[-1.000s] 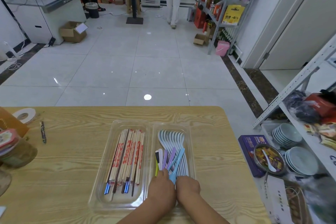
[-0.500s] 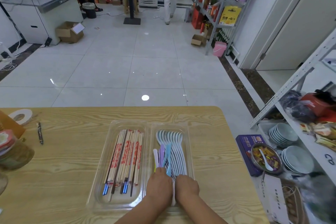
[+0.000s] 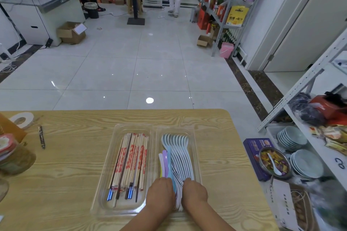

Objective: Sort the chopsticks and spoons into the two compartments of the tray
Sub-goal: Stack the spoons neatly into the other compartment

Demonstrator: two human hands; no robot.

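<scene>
Head-worn view, forward and downward.

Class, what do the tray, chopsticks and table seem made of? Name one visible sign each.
Table: matte wood grain, possibly laminate. Tray: clear glossy plastic; grain shows through. Chopsticks: likely pale wood or bamboo, red-printed.

Your clear tray (image 3: 122, 205) holds sleeved chopsticks (image 3: 131, 159) lengthwise in its left compartment. Pale spoons (image 3: 181, 153) lie nested in the right, bowls away.
</scene>
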